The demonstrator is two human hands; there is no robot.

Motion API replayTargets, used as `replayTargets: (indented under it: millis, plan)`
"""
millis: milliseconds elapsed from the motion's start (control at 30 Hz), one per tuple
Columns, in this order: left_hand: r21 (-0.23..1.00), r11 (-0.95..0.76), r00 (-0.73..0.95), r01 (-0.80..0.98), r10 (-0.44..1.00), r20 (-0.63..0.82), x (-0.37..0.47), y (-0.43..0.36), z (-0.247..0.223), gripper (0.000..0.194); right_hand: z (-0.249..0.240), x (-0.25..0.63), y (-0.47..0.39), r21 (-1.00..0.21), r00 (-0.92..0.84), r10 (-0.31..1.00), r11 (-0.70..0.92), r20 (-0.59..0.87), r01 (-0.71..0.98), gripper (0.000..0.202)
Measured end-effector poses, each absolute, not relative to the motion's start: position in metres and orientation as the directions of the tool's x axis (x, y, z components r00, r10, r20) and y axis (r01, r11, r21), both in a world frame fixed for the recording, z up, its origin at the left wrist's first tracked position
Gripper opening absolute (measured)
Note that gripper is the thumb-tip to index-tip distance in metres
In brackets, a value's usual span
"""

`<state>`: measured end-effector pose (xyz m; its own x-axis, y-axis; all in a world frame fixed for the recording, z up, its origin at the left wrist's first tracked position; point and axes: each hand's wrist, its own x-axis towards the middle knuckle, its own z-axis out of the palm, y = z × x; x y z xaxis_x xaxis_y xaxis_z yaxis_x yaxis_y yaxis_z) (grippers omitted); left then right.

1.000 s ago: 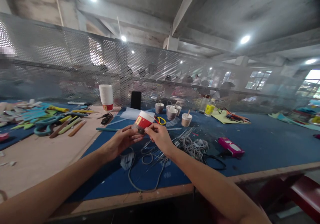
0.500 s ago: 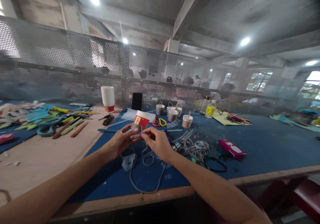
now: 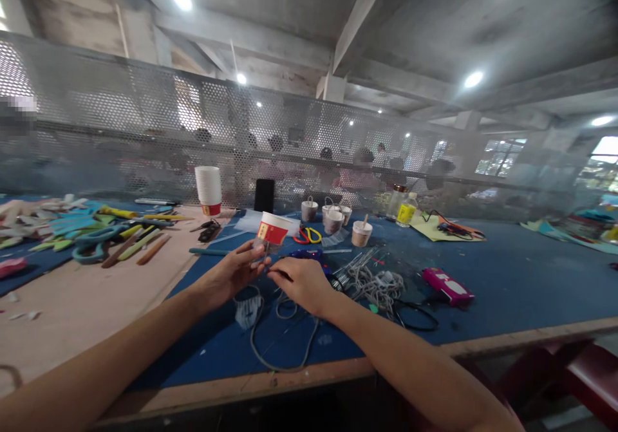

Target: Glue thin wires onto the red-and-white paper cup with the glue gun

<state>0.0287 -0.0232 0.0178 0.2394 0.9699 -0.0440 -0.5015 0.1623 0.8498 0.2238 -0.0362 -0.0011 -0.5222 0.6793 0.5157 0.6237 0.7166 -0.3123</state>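
Note:
My left hand [image 3: 239, 271] is closed round a red and white paper cup [image 3: 274, 229], tilted above the blue table mat. Grey cord wraps the cup's lower part, partly covered by my fingers. Just below the cup, my right hand [image 3: 304, 284] pinches the grey cord [image 3: 309, 348], though its fingertips hide most of the grip. A length of that cord loops down over the mat in front. Behind my right hand lies a blue tool [image 3: 309, 255], partly hidden, resembling a glue gun.
Yellow-and-red scissors [image 3: 308, 235] and several cord-wrapped cups [image 3: 333, 221] lie beyond my hands. A tangle of grey cord [image 3: 379, 287] and a magenta box [image 3: 449, 287] are to the right. Stacked paper cups [image 3: 208, 187], a phone [image 3: 264, 196] and clay tools [image 3: 135, 245] stand or lie leftward.
My right hand has moved slightly down and turned, away from the cup's side, uncovering more of the blue tool. The cup in my left hand has barely shifted.

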Motion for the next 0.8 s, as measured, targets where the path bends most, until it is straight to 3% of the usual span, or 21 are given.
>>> replayTargets:
  millis: [133, 233, 367, 500, 600, 800]
  plan:
    - [0.833, 0.182, 0.205, -0.522, 0.975, -0.084, 0.029, -0.025, 0.022, 0.018, 0.006, 0.226, -0.035, -0.314, -0.444, 0.726, 0.65, 0.526, 0.692, 0.035]
    - [0.826, 0.191, 0.209, -0.531, 0.974, -0.091, 0.027, -0.023, 0.022, 0.018, 0.018, 0.24, -0.025, -0.35, -0.28, 0.81, 0.497, 0.515, 0.794, 0.032]
    - [0.822, 0.189, 0.219, -0.537, 0.972, -0.08, 0.024, -0.02, 0.018, 0.015, 0.031, 0.275, -0.008, -0.22, -0.145, 0.923, 0.234, 0.357, 0.947, 0.027]
    - [0.819, 0.177, 0.227, -0.545, 0.972, -0.059, 0.022, -0.016, 0.013, 0.02, 0.024, 0.301, 0.006, -0.154, -0.138, 0.976, 0.164, 0.169, 0.974, 0.039]
    - [0.825, 0.172, 0.232, -0.539, 0.971, -0.051, 0.021, -0.015, 0.011, 0.023, 0.012, 0.305, 0.014, -0.225, -0.131, 0.986, 0.152, 0.105, 0.962, 0.044]
    - [0.824, 0.158, 0.206, -0.544, 0.977, -0.052, 0.02, -0.015, 0.013, 0.022, 0.003, 0.308, 0.023, -0.548, -0.108, 0.985, 0.165, 0.134, 0.82, 0.044]
